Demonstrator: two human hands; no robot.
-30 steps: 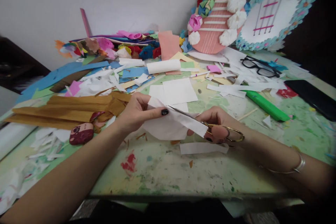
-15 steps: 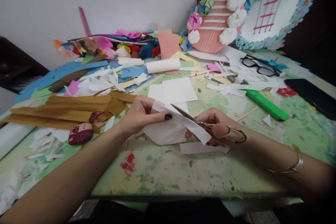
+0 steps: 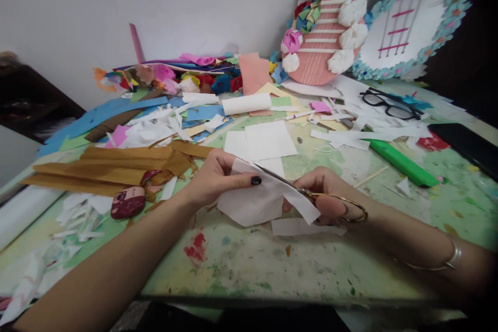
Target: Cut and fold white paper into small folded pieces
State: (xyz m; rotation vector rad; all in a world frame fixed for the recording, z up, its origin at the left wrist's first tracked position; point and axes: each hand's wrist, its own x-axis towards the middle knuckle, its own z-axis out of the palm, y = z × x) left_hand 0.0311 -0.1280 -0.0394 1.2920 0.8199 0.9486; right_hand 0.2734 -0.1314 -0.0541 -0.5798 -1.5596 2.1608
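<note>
My left hand (image 3: 221, 179) pinches a sheet of white paper (image 3: 252, 202) between thumb and fingers, a little above the table. In my right hand (image 3: 321, 192) is a pair of scissors (image 3: 303, 191) with gold-coloured handles, my thumb through one loop. The blades point left and lie across the paper near my left thumb. A partly cut strip hangs off the paper's right side, in front of the scissors. Below it, a loose white strip (image 3: 295, 227) lies on the table. Just behind my hands are white paper squares (image 3: 270, 140).
Brown crepe paper (image 3: 116, 166) and a maroon case (image 3: 127, 202) lie to the left. A white roll (image 3: 247, 104) and many scraps are further back. On the right are a green tube-like roll (image 3: 404, 163), glasses (image 3: 391, 104) and a black phone (image 3: 465, 148). Paper-flower guitars (image 3: 322, 67) stand behind.
The view has shifted slightly, so everything sits a little lower and further right. Both hands keep their hold, and the scissor blades look slightly more closed on the paper.
</note>
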